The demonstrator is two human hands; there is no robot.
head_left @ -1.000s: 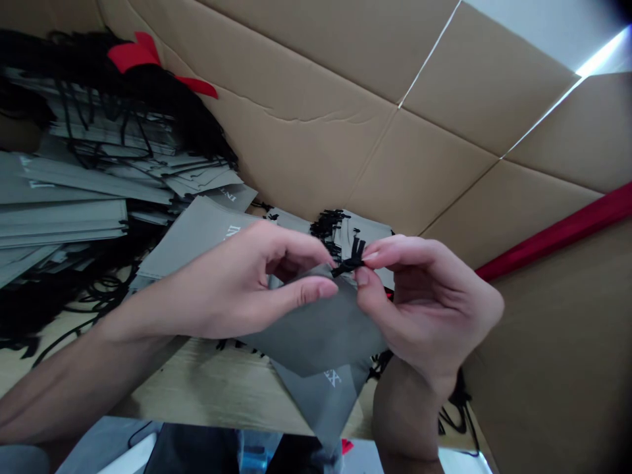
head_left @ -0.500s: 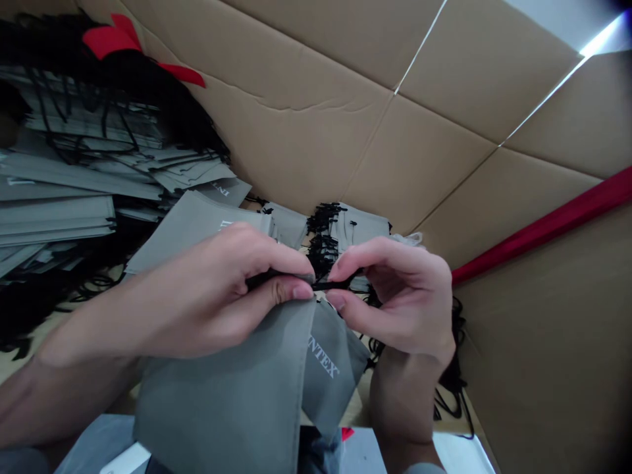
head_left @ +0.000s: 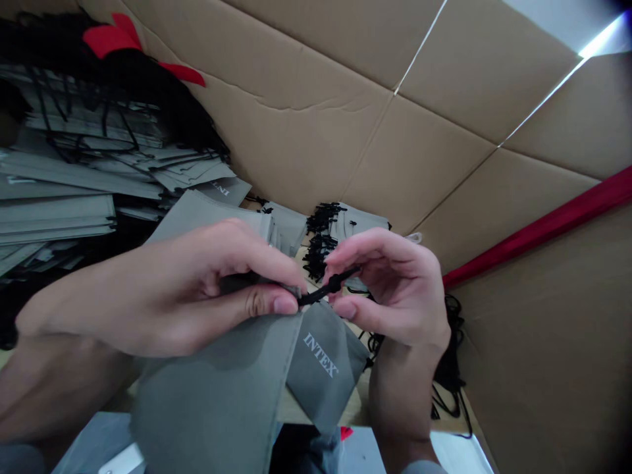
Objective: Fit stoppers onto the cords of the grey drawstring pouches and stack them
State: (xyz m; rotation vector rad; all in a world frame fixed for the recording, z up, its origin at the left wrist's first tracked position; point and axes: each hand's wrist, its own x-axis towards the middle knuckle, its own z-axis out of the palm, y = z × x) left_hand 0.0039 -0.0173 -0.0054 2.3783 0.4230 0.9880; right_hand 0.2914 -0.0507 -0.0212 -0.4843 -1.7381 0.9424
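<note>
Pinching drawstring pouch point(head_left: 212, 395) in left hand point(head_left: 192, 283), curling right hand point(head_left: 409, 289) around cord point(head_left: 315, 294) toward two o'clock, unclear whether gripping; apparently adjusting knot point(head_left: 336, 284), next needing firm pinch

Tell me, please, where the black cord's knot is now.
In the head view, the black cord's knot sits slightly right of and below centre, between the left hand, which pinches the grey pouch, and the open right hand.

The grey bag point(head_left: 323, 388) carries the white print "INTEX". A second bag point(head_left: 232, 191) shows "INT" only.
</note>
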